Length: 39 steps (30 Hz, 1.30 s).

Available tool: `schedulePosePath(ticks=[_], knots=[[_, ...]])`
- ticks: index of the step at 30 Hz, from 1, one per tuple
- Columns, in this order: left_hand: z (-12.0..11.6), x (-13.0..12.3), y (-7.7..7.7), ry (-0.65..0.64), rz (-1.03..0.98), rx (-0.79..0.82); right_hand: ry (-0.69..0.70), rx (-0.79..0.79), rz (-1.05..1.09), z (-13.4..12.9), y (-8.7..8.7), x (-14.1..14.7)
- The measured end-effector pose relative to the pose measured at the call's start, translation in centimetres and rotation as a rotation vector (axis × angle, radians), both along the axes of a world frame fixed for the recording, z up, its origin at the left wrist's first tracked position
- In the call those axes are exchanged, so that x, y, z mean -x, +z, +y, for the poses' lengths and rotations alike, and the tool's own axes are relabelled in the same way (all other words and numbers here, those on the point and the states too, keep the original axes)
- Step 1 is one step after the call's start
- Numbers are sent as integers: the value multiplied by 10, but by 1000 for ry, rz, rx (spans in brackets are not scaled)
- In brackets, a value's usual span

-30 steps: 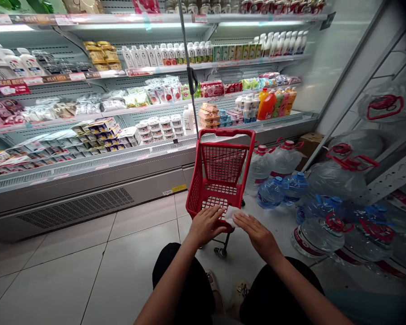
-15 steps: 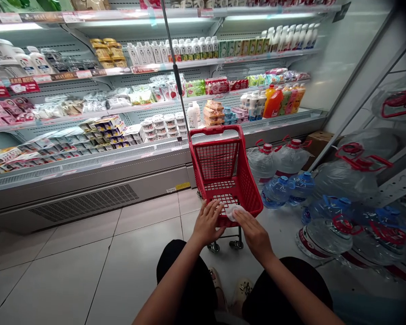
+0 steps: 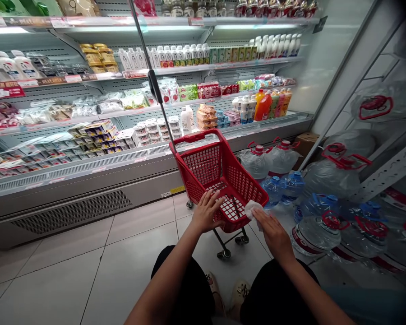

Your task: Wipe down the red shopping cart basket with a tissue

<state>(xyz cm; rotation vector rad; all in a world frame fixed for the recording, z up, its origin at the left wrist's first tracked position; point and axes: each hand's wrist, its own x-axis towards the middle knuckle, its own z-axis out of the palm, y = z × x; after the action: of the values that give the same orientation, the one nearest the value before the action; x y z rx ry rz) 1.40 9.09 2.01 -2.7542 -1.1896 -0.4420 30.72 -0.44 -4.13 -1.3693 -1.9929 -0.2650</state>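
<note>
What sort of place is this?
Probably a supermarket or grocery shop: a long lit display case with price labels along its stocked shelves, a red shopping cart in front, and large clear bottles grouped at the right.

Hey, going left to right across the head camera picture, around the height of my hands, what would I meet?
Vent grille, yellow sticker, left hand, white cloth or tissue, right hand, big clear bottle.

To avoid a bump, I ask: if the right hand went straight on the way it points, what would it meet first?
Probably the near rim of the red cart; the right hand points forward and leftward, with the white tissue at its fingertips. Exact depth is unclear.
</note>
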Motion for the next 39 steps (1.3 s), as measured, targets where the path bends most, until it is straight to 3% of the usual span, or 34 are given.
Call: schedulePosePath(ticks=[5,8,13,17,21,27,29,32,36,39], knots=[[-21,-50,-24,134,-122,-30,59,-34,30,-5,3,50],[-31,-65,-28,148,-149,-56,44,-58,44,-10,5,65],[-14,-35,-4,-39,-26,-83,-16,-57,11,-18,-2,21],[5,-11,11,131,-56,-158,-99,-70,53,-19,-7,-13],[-2,-29,7,167,-95,-151,-143,-104,56,-7,1,-3],[-26,-60,2,167,-98,-161,-102,-114,-29,30,21,50],[-27,-52,7,120,-56,-174,-92,-102,-69,35,25,57],[-19,-25,20,68,-4,-202,-105,-61,-118,26,23,46],[-8,8,38,203,-56,-286,-208,-26,-147,-2,9,10],[-9,8,41,252,-101,-293,-278,-39,-104,-14,-1,0]])
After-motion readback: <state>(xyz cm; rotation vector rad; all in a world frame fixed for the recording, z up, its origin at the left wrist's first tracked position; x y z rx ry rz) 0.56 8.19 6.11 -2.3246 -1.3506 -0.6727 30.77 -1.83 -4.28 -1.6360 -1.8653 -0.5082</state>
